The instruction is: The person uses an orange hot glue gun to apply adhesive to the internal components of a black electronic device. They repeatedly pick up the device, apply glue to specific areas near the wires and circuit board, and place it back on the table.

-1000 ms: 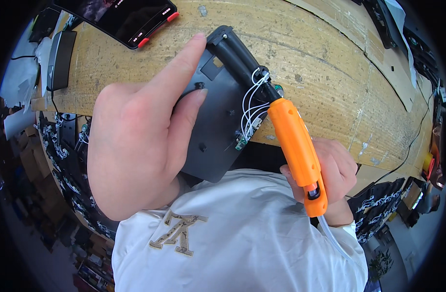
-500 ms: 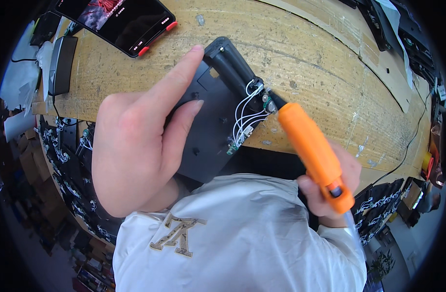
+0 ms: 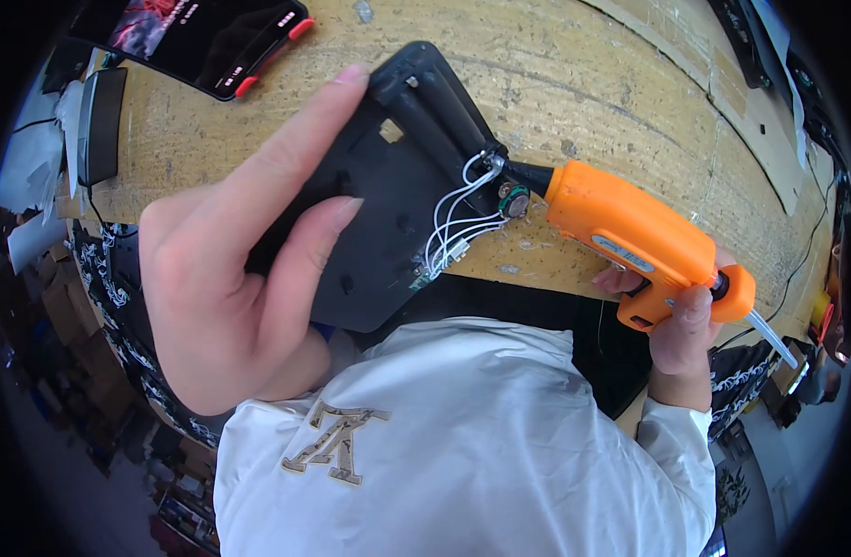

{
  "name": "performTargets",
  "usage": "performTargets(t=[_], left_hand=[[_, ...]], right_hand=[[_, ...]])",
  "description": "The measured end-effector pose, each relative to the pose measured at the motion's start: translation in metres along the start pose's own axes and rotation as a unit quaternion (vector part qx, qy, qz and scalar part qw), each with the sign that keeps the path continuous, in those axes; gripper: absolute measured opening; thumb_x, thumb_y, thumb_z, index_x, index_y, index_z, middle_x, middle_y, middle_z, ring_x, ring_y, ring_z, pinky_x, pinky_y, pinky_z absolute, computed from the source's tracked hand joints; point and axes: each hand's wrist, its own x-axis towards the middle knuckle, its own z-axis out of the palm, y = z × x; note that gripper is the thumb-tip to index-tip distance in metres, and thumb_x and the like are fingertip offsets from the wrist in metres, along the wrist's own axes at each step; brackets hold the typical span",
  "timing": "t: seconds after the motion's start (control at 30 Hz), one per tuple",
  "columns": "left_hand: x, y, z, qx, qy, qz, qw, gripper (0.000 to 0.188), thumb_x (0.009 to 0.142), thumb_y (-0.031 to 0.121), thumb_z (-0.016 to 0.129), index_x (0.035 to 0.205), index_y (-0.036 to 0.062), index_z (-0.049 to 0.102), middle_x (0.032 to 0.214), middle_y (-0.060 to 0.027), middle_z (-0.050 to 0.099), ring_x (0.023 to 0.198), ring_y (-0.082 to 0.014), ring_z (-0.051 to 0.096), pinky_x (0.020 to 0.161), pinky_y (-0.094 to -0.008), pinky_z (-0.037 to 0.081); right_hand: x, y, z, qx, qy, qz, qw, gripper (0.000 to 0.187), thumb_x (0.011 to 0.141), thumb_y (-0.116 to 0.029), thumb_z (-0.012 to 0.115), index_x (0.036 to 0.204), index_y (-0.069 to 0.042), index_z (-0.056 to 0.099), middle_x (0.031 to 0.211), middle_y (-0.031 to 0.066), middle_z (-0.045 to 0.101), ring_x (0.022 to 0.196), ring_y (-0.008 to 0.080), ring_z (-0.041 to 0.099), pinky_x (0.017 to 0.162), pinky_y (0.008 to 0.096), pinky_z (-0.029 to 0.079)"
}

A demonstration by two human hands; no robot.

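My left hand (image 3: pixel 230 278) grips a flat black plastic housing (image 3: pixel 365 251) by its left side, index finger stretched along the top corner and thumb over its face. White wires (image 3: pixel 439 227) on the housing run between a small round green circuit part (image 3: pixel 513 200) and a small board (image 3: pixel 425 277) near its lower edge. My right hand (image 3: pixel 683 325) is wrapped round the handle of an orange hot glue gun (image 3: pixel 639 223). A clear glue stick (image 3: pixel 771 338) juts from its rear. The black nozzle reaches the housing beside the wires and the round part; I cannot tell if it touches.
On the worn wooden table (image 3: pixel 574 102) a phone (image 3: pixel 198 46) with red corner clips lies at the far left. A dark, slim device (image 3: pixel 102 125) stands left of it. Cardboard (image 3: pixel 722 121) lies at the right. More black parts with white wires (image 3: pixel 123 288) sit at the lower left.
The glue gun has swung from steep to nearly level, its body moving right and up, its nozzle staying by the wires. The housing has shifted slightly left and tilted.
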Motion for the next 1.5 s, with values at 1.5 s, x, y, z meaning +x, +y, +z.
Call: performTargets(t=[1.5], left_hand=[[-0.006, -0.008, 0.007, -0.049, -0.015, -0.053, 0.997, 0.048, 0.083, -0.008, 0.052, 0.131, -0.0070, 0.047, 0.108, -0.0164, 0.065, 0.098, -0.0129, 0.060, 0.089, -0.0228, 0.042]], right_hand=[[0.010, -0.001, 0.003, -0.073, -0.034, -0.078, 0.994, 0.034, 0.072, -0.031, 0.071, 0.083, 0.002, 0.066, 0.059, 0.0075, 0.056, 0.048, 0.0190, 0.051, 0.047, 0.0288, 0.038]])
